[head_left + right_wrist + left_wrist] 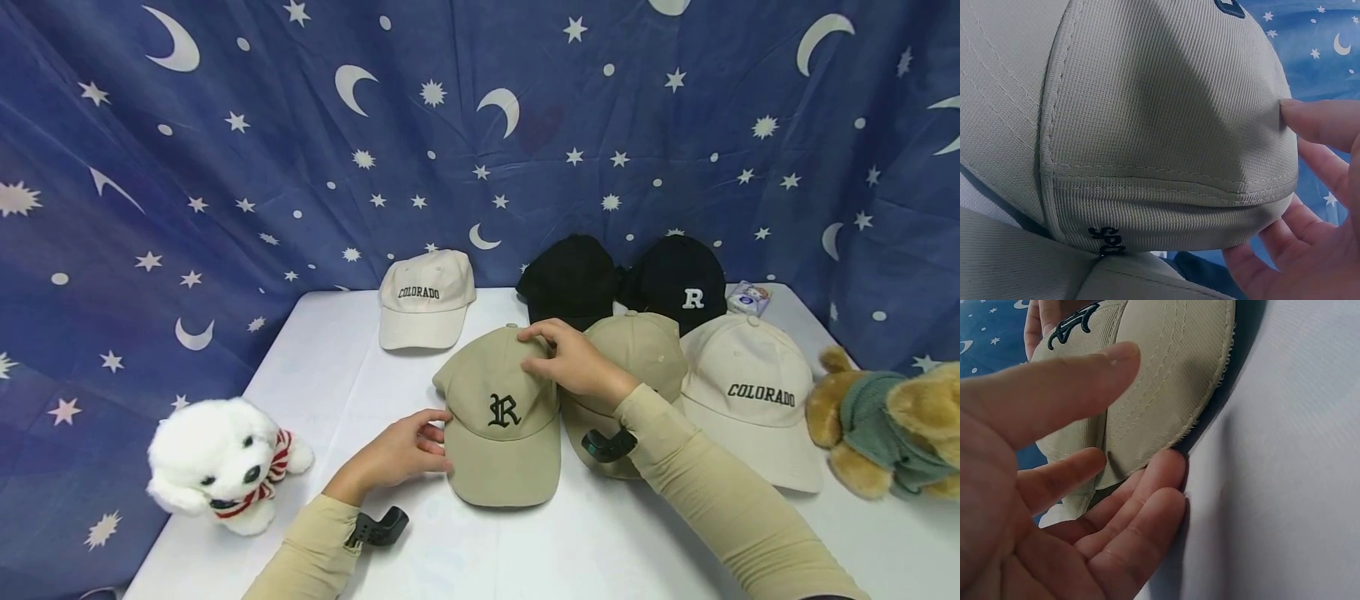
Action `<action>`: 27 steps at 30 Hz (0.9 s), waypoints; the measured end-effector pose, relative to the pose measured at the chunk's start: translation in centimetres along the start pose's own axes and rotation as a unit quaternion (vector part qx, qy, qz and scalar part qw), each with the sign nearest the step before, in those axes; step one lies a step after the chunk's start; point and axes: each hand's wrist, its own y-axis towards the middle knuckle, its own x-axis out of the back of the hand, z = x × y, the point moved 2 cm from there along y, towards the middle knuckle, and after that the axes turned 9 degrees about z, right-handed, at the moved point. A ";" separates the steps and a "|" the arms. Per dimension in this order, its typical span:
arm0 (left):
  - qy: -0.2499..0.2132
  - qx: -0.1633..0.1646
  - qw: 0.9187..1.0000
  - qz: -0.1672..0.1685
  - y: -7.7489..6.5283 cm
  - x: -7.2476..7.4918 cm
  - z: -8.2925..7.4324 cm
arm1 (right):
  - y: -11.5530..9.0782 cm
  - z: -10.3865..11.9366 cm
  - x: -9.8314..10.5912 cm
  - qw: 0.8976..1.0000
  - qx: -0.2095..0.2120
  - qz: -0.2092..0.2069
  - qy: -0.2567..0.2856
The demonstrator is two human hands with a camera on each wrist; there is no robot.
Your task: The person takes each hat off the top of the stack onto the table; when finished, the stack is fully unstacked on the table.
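A khaki baseball cap (491, 458) with a dark gothic R stands on the white table, its brim toward me. My right hand (581, 360) grips its crown from the upper right, thumb on the front and fingers round the back, as the right wrist view shows. At the cap's left side, my left hand (397, 454) touches the brim's edge with its fingertips. In the left wrist view, the left thumb (1079, 387) reaches across in front of the brim. A second khaki cap (637, 350) sits just right of the first, partly hidden by my right hand and sleeve.
A cream COLORADO cap (426, 296) is at the back left; another (750, 383) lies right. Two black caps, one plain (570, 279) and one with an R (675, 275), stand behind. A white plush dog (217, 454), brown plush toy (877, 425) and small box (748, 297) flank them.
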 end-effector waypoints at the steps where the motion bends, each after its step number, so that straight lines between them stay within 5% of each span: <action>1: -0.003 -0.002 1.000 0.001 0.0 0.0 0.0 | 0.0 0.0 0.0 1.000 0.000 -0.001 0.001; 27: 0.001 0.007 1.000 -0.015 -0.1 0.1 -0.2 | 0.0 -0.3 -0.3 1.000 -0.023 0.004 0.008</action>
